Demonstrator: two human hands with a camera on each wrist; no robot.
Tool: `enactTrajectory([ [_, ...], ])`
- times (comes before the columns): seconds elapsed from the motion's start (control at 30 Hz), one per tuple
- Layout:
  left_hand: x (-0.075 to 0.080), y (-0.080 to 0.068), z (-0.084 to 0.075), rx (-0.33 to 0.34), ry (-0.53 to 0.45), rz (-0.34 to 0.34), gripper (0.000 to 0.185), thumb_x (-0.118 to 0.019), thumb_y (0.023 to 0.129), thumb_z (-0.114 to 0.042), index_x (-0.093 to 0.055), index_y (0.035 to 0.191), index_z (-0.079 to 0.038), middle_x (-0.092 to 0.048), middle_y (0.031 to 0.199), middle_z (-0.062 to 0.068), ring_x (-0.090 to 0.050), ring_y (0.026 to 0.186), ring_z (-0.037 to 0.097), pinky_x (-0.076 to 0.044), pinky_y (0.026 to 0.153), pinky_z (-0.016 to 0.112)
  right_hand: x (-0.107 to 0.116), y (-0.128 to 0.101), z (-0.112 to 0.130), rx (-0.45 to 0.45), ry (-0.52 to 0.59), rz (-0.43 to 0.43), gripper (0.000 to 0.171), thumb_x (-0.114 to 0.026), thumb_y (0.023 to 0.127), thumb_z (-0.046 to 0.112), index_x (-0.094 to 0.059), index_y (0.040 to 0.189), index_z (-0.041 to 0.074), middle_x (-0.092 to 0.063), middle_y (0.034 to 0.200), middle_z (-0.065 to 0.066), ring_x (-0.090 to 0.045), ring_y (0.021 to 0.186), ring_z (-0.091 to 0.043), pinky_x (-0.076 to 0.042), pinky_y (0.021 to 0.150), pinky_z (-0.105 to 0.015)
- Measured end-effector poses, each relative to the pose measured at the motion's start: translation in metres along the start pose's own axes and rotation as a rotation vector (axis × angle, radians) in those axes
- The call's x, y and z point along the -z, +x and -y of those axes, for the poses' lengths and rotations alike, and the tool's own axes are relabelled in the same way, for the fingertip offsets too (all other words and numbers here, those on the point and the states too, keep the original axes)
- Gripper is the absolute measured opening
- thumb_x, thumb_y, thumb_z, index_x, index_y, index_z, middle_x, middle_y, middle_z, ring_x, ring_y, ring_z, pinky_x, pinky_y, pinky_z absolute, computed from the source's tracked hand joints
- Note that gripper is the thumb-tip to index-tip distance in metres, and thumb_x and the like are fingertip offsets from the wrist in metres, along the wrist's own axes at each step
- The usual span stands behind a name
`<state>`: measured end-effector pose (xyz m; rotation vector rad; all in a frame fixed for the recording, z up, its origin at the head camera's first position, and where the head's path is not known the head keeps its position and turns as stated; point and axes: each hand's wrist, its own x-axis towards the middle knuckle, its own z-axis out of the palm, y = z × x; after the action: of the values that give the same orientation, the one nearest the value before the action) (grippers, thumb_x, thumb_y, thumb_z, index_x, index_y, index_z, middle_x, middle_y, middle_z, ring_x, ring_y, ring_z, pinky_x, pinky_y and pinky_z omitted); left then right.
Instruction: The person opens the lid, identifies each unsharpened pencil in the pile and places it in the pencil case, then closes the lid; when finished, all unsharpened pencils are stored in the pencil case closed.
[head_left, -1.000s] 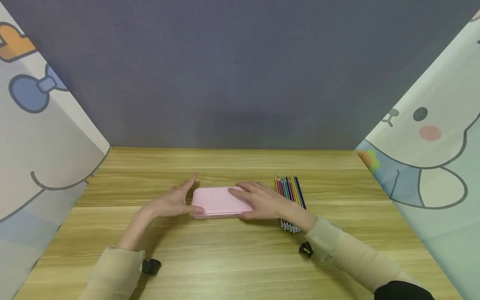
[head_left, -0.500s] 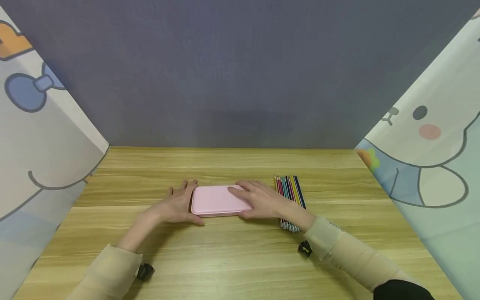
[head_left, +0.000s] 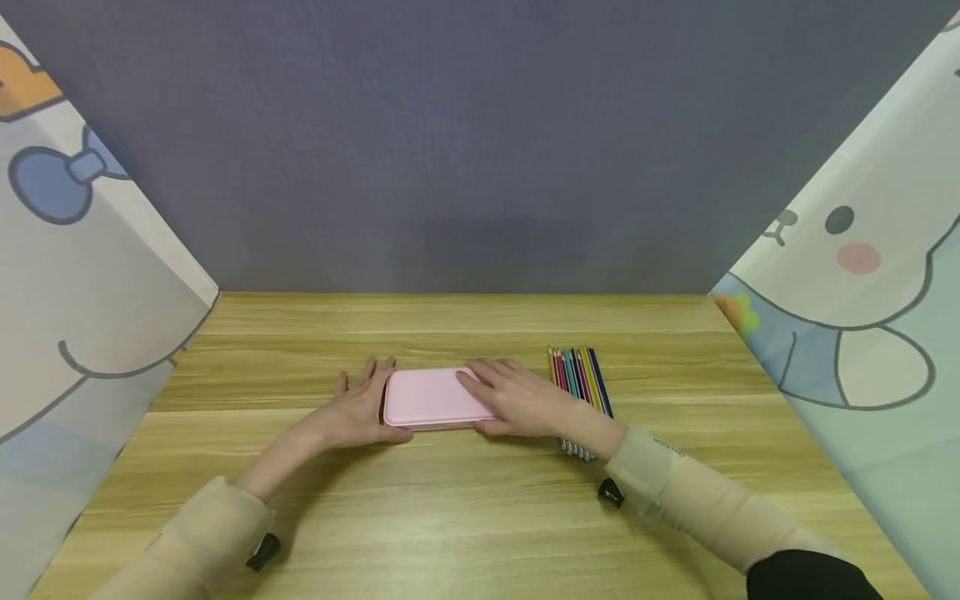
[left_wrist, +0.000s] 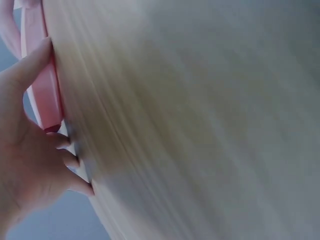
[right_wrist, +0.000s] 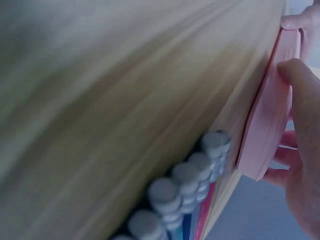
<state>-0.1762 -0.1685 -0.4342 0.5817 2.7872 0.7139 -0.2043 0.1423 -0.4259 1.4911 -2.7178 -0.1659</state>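
Observation:
A pink pencil case (head_left: 435, 398) with rounded corners lies flat on the wooden table, its lid down. My left hand (head_left: 356, 417) spans the left end, thumb along the near side and index finger by the far corner. In the left wrist view, the thumb (left_wrist: 35, 65) lies against the case's side wall, while the other fingers spread beyond the end, close to the tabletop. At the right end, my right hand (head_left: 517, 400) grips the case, thumb in front and fingers over the lid and far edge. The right wrist view shows that thumb (right_wrist: 295, 72) on the side wall.
Several pencils (head_left: 576, 375) lie side by side just right of the case, partly under my right wrist. Their silvery ends (right_wrist: 187, 177) point towards me. A grey panel (head_left: 472, 167) stands along the table's (head_left: 480, 517) back edge, with cartoon-printed sheets (head_left: 862, 250) on both sides.
My left hand shifts left and turns, its thumb moving off the lid to the near side and its fingers spreading at the end. The right hand keeps its grip on the pencil case.

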Motion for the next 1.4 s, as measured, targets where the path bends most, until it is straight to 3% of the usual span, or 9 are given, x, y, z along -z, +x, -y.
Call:
enactTrajectory([
  [0.23, -0.002, 0.002, 0.003, -0.023, -0.032, 0.004, 0.110, -0.084, 0.080, -0.051, -0.024, 0.155, 0.005, -0.024, 0.166, 0.032, -0.011, 0.154, 0.060, -0.003, 0.111, 0.087, -0.006, 0.001, 0.001, 0.106, -0.251, -0.045, 0.070, -0.044, 0.106, 0.053, -0.032, 0.161, 0.011, -0.045, 0.157, -0.025, -0.053, 0.141, -0.039, -0.050, 0.112, -0.051],
  [0.83, -0.008, 0.000, 0.007, -0.033, -0.059, -0.014, 0.115, -0.083, 0.081, -0.050, -0.017, 0.158, 0.005, -0.022, 0.167, 0.032, -0.008, 0.155, 0.058, 0.002, 0.112, 0.086, -0.004, 0.002, 0.005, 0.122, -0.290, -0.020, 0.070, -0.046, 0.106, 0.051, -0.032, 0.160, 0.008, -0.045, 0.155, -0.027, -0.055, 0.138, -0.039, -0.053, 0.109, -0.050],
  [1.23, -0.013, 0.002, 0.007, -0.046, -0.065, -0.044, 0.111, -0.084, 0.080, -0.049, -0.022, 0.155, 0.003, -0.023, 0.166, 0.032, -0.009, 0.155, 0.058, 0.002, 0.112, 0.086, -0.001, 0.003, 0.002, 0.174, -0.380, -0.074, 0.070, -0.051, 0.103, 0.052, -0.040, 0.155, 0.007, -0.054, 0.146, -0.027, -0.064, 0.128, -0.037, -0.059, 0.099, -0.046],
  [1.4, -0.012, 0.003, 0.008, -0.036, -0.044, -0.033, 0.115, -0.084, 0.081, -0.050, -0.017, 0.157, 0.004, -0.023, 0.167, 0.031, -0.010, 0.155, 0.057, 0.001, 0.113, 0.085, 0.001, 0.005, 0.001, 0.188, -0.405, -0.069, 0.069, -0.050, 0.103, 0.053, -0.040, 0.154, 0.006, -0.055, 0.144, -0.027, -0.065, 0.126, -0.036, -0.060, 0.098, -0.045],
])
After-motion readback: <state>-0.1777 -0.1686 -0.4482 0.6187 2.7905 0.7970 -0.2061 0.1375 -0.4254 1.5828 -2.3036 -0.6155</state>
